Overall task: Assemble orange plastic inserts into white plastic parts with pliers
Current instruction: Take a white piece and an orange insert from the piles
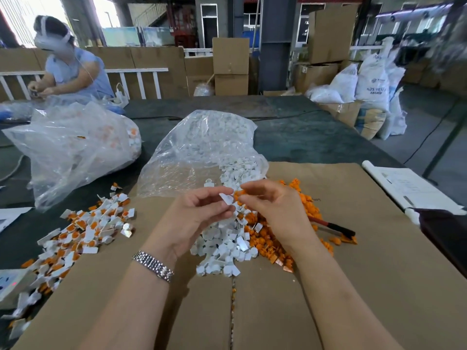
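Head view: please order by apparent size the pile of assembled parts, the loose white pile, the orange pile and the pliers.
1. Assembled parts pile.
2-3. Orange pile and white pile: too alike and overlapping to rank.
4. Pliers, partly buried.

Single view, head-worn wide-angle camera. Looks forward and down from wearer's own eye level onto worktop (316,137). Both forearms enter from bottom edge, hands meeting near frame centre, close to lens. Near worktop fills lower half; upper half reaches far across warehouse floor to stacked cardboard boxes (230,64). Second seated person (75,72) at upper left. Straight lines bow toward frame edges.
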